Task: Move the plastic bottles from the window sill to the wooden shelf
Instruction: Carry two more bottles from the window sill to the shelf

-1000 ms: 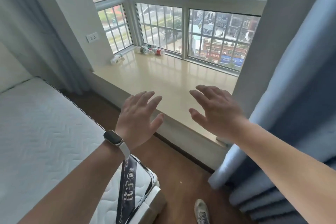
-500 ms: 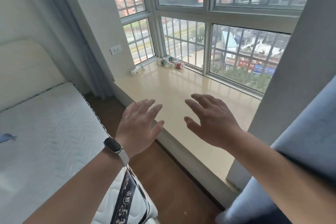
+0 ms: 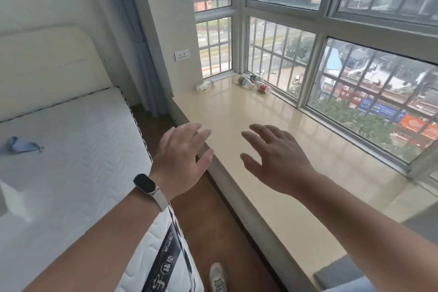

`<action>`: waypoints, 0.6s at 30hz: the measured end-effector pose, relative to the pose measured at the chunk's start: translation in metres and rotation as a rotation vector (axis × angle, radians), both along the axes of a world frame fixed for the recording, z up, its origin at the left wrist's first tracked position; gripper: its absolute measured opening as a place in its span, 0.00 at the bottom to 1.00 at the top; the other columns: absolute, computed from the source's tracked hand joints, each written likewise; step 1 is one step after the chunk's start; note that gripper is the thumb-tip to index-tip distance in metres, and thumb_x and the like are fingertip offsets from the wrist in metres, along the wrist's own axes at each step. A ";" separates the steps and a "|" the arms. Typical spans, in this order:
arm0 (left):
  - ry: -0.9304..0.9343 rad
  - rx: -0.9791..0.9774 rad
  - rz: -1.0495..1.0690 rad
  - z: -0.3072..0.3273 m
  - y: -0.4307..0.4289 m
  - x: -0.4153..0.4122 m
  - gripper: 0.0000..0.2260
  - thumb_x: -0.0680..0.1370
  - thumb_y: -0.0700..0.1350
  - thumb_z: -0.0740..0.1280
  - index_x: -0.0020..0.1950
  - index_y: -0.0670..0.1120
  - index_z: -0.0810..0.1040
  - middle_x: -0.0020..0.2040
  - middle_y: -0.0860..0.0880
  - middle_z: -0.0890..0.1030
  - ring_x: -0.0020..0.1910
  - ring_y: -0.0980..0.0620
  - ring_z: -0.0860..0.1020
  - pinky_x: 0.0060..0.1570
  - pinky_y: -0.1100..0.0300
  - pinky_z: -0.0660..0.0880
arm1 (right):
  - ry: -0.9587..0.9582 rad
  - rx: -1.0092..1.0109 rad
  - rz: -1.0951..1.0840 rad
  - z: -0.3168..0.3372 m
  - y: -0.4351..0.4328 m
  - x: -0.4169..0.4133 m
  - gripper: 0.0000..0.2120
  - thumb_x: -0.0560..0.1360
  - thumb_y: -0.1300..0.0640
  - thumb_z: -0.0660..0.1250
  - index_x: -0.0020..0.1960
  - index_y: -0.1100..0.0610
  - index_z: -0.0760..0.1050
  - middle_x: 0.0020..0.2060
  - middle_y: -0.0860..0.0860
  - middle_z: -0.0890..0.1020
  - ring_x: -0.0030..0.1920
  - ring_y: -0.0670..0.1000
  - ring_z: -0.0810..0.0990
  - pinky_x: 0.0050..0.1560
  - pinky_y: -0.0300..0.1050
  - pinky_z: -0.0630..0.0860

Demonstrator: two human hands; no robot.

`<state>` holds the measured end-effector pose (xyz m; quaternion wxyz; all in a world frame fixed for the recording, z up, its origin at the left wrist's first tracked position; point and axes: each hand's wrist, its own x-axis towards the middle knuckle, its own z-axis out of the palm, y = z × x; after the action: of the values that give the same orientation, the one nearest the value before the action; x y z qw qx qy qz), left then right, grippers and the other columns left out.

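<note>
Several plastic bottles lie on their sides at the far corner of the beige window sill [image 3: 237,111]. One clear bottle [image 3: 204,86] rests by the wall on the left. A green-labelled bottle [image 3: 244,81], another behind it [image 3: 255,77] and a red-labelled bottle [image 3: 263,87] lie against the window frame. My left hand [image 3: 182,156], with a watch on the wrist, and my right hand [image 3: 277,161] are stretched forward with fingers spread, holding nothing, well short of the bottles. No wooden shelf is in view.
A bare white mattress [image 3: 71,149] with a cream headboard fills the left, a blue cloth [image 3: 19,146] lying on it. A narrow strip of wooden floor [image 3: 208,232] runs between bed and sill. Grey curtain [image 3: 142,42] hangs left of the window.
The view has swung left and moved closer along the sill, so the bottles appear nearer. Both hands stay spread and empty in front of me.
</note>
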<state>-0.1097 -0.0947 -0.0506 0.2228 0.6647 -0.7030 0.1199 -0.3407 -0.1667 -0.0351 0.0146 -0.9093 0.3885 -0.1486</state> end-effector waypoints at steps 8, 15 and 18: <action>0.050 -0.020 0.060 -0.014 -0.077 0.082 0.21 0.78 0.56 0.59 0.65 0.47 0.78 0.64 0.43 0.78 0.65 0.41 0.73 0.66 0.37 0.66 | 0.062 -0.071 0.032 0.011 -0.084 0.089 0.28 0.77 0.39 0.53 0.69 0.53 0.72 0.68 0.54 0.74 0.67 0.60 0.71 0.65 0.56 0.67; 0.059 -0.007 0.073 -0.030 -0.129 0.155 0.20 0.78 0.55 0.59 0.65 0.46 0.78 0.63 0.44 0.78 0.64 0.42 0.74 0.65 0.38 0.67 | 0.116 -0.051 0.042 -0.004 -0.144 0.155 0.27 0.77 0.39 0.54 0.69 0.53 0.72 0.68 0.54 0.74 0.67 0.60 0.71 0.64 0.56 0.68; 0.068 0.026 0.079 -0.035 -0.146 0.175 0.21 0.77 0.55 0.59 0.65 0.45 0.78 0.64 0.42 0.78 0.65 0.40 0.73 0.65 0.38 0.67 | 0.112 -0.033 0.048 -0.013 -0.160 0.172 0.25 0.78 0.42 0.60 0.70 0.54 0.72 0.68 0.54 0.74 0.67 0.60 0.71 0.64 0.56 0.67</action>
<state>0.0648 -0.2405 -0.0858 0.2331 0.6983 -0.6699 0.0966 -0.1691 -0.3272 -0.0485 -0.0187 -0.9253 0.3644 -0.1034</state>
